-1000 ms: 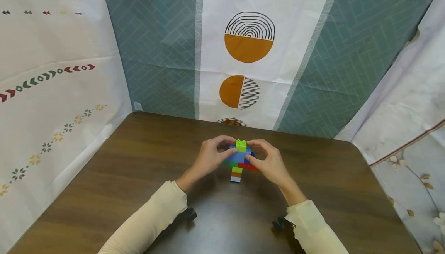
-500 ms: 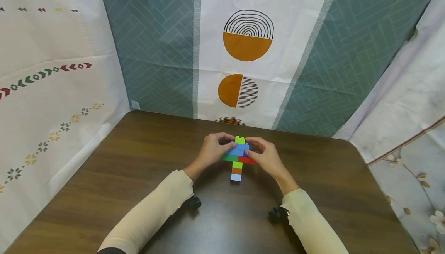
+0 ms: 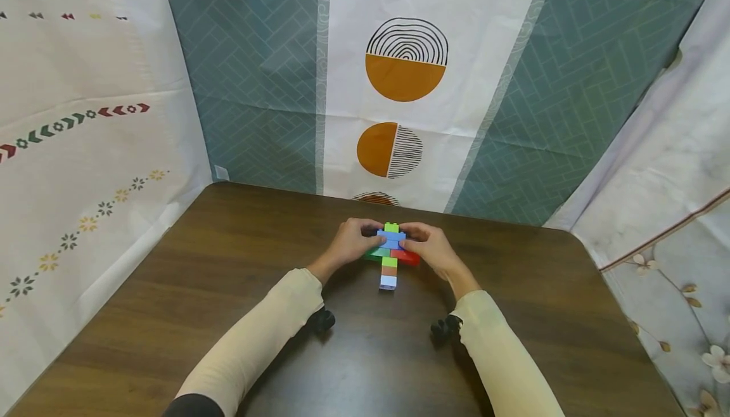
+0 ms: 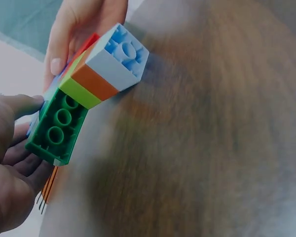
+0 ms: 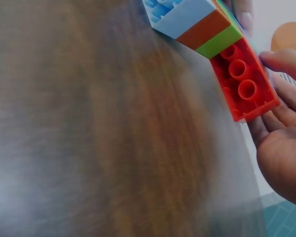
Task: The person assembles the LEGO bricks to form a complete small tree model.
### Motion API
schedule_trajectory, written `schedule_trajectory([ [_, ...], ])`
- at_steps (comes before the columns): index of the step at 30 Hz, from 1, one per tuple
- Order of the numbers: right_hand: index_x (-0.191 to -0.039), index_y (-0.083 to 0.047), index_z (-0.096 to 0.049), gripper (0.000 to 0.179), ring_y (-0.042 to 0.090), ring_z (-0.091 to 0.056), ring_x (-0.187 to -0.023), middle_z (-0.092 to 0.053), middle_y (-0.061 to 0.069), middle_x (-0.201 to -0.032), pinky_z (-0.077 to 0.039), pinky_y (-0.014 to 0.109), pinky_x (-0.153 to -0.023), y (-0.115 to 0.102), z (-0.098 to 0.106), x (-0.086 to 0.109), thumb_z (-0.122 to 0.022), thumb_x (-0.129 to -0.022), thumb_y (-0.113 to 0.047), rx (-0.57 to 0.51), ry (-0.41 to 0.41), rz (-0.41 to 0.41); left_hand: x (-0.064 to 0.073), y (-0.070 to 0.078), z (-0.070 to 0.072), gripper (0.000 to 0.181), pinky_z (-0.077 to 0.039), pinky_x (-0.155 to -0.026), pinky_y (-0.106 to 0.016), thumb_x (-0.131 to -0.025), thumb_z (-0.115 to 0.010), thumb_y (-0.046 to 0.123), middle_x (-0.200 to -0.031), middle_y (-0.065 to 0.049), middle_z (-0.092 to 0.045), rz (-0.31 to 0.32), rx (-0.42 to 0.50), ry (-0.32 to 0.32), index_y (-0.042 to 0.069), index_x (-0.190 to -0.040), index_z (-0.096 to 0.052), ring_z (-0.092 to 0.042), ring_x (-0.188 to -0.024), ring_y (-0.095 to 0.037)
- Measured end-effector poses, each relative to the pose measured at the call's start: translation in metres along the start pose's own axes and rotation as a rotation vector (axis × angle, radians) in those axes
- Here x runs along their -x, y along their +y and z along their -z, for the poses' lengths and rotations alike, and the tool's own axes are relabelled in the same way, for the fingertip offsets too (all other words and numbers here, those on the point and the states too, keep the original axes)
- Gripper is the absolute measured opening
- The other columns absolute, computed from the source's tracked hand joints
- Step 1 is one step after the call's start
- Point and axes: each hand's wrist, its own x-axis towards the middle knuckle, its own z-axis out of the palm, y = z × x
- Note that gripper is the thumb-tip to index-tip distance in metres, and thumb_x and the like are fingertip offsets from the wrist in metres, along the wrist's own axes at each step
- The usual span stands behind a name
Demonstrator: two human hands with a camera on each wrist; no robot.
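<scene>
Both hands hold a built figure of plastic toy bricks (image 3: 390, 244) in the middle of the head view. A lime brick (image 3: 391, 227) tops it, above blue bricks (image 3: 388, 239). Below these, a green brick (image 4: 61, 118) juts out on the left and a red brick (image 5: 244, 81) on the right. A narrow column of lime, orange (image 4: 93, 79) and pale blue bricks (image 4: 116, 64) forms the lower end, its hollow underside showing. My left hand (image 3: 355, 241) grips the left side, thumb on the blue front. My right hand (image 3: 432, 246) grips the right side likewise; the far fingers are partly hidden.
A brown wooden table (image 3: 274, 233) lies under the hands. Patterned cloth (image 3: 262, 87) hangs behind its back edge, with pale cloth at the left (image 3: 102, 151) and right (image 3: 656, 214). Black wrist devices (image 3: 322, 320) sit under both sleeves.
The brick figure has tilted, its lower end swinging up toward the head camera, so its underside shows. Both hands keep their grip, and the forearms have drawn slightly closer together.
</scene>
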Motion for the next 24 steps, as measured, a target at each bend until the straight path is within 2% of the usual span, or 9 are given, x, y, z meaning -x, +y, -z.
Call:
schedule_trajectory([
  [4, -0.14, -0.011, -0.062, 0.044, 0.035, -0.052, -0.132, -0.058, 0.015, -0.145, -0.047, 0.048, -0.115, 0.001, 0.002, -0.007, -0.071, -0.097, -0.014, 0.006, -0.021, -0.027, -0.007, -0.001, -0.003, 0.038, -0.053, -0.108, -0.044, -0.097, -0.073, 0.031, -0.133, -0.008, -0.071, 0.035, -0.027, -0.019, 0.012, -0.13, -0.072, -0.064, -0.117, -0.027],
  [12, -0.141, -0.011, -0.06, 0.043, 0.033, -0.052, -0.132, -0.057, 0.014, -0.147, -0.047, 0.046, -0.116, 0.008, 0.001, -0.008, -0.068, -0.099, -0.017, 0.006, -0.025, -0.107, -0.014, -0.004, -0.009, 0.036, -0.053, -0.108, -0.045, -0.099, -0.07, 0.029, -0.133, -0.01, -0.071, 0.045, -0.037, -0.083, 0.009, -0.13, -0.072, -0.064, -0.116, -0.026],
  [17, -0.142, -0.01, -0.06, 0.044, 0.033, -0.054, -0.131, -0.058, 0.015, -0.146, -0.047, 0.046, -0.115, 0.01, 0.001, -0.007, -0.069, -0.099, -0.014, -0.032, -0.026, -0.087, -0.015, -0.003, -0.008, 0.037, -0.051, -0.11, -0.045, -0.1, -0.069, 0.028, -0.135, -0.01, -0.07, 0.044, -0.042, -0.085, 0.009, -0.132, -0.071, -0.063, -0.12, -0.027],
  [24, -0.143, -0.011, -0.059, 0.045, 0.033, -0.055, -0.132, -0.058, 0.015, -0.146, -0.048, 0.045, -0.114, 0.009, 0.001, -0.007, -0.069, -0.099, -0.017, -0.012, -0.022, -0.078, -0.015, -0.004, -0.007, 0.038, -0.05, -0.112, -0.045, -0.101, -0.067, 0.029, -0.137, -0.01, -0.068, 0.036, -0.045, -0.091, 0.009, -0.133, -0.069, -0.063, -0.122, -0.028],
])
